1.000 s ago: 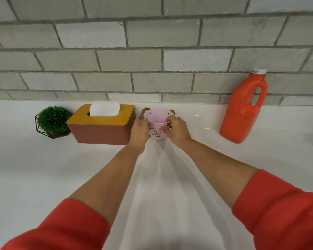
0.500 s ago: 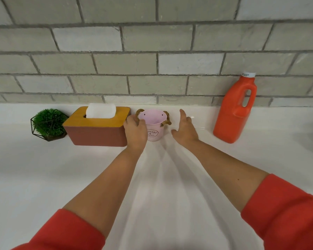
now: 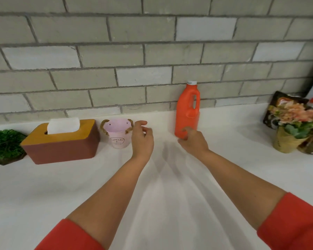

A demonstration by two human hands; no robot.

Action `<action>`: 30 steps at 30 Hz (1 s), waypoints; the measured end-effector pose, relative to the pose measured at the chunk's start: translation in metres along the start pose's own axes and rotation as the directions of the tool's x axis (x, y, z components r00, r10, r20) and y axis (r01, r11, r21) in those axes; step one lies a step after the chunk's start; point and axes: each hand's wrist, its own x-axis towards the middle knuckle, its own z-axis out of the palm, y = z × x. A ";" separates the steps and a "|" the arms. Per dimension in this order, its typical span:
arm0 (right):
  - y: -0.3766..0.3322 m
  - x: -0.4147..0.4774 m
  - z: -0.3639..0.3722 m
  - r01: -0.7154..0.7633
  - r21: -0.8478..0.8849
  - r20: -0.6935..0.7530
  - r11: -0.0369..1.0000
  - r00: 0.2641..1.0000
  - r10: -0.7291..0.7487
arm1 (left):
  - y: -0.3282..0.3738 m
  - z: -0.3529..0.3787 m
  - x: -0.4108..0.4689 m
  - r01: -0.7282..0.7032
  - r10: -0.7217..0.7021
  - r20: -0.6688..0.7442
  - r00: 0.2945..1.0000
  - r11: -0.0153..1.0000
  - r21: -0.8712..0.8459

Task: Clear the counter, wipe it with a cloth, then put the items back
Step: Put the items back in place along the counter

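A small pink bucket [image 3: 117, 135] with rope handles stands on the white counter [image 3: 170, 186] near the brick wall. My left hand [image 3: 143, 138] hovers just to its right, fingers loosely curled and holding nothing. An orange jug [image 3: 187, 112] with a white cap stands upright against the wall. My right hand [image 3: 192, 140] is in front of the jug's base, with its curled fingertips at the jug's lower corner and no grip on it. A brown tissue box [image 3: 61, 143] with a yellow lid sits to the left of the bucket.
A green ball plant [image 3: 4, 145] in a wire holder sits at the far left. At the right stand a gold pot of pink flowers [image 3: 293, 127] and a dark packet [image 3: 276, 105] behind it. A grey brick wall backs the counter.
Both hands have let go of the pink bucket and moved to the right. The right hand now reaches the orange jug. The view has swung right, bringing the flower pot into sight.
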 end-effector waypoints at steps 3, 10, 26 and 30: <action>0.027 -0.012 -0.027 -0.063 -0.019 -0.033 0.998 0.997 0.063 | 0.006 0.028 -0.017 -0.002 0.001 0.097 0.995 1.000 0.016; 0.100 -0.039 -0.084 -0.246 -0.004 -0.101 0.969 0.964 0.244 | 0.020 0.102 -0.053 -0.019 -0.006 0.265 0.964 0.996 0.092; 0.271 -0.033 -0.176 -0.439 0.164 -0.196 0.884 0.863 0.465 | 0.031 0.282 -0.122 0.036 -0.104 0.466 0.879 0.988 0.152; 0.290 -0.019 -0.182 -0.414 0.260 -0.209 0.872 0.858 0.470 | 0.028 0.318 -0.127 0.061 -0.144 0.488 0.861 0.981 0.182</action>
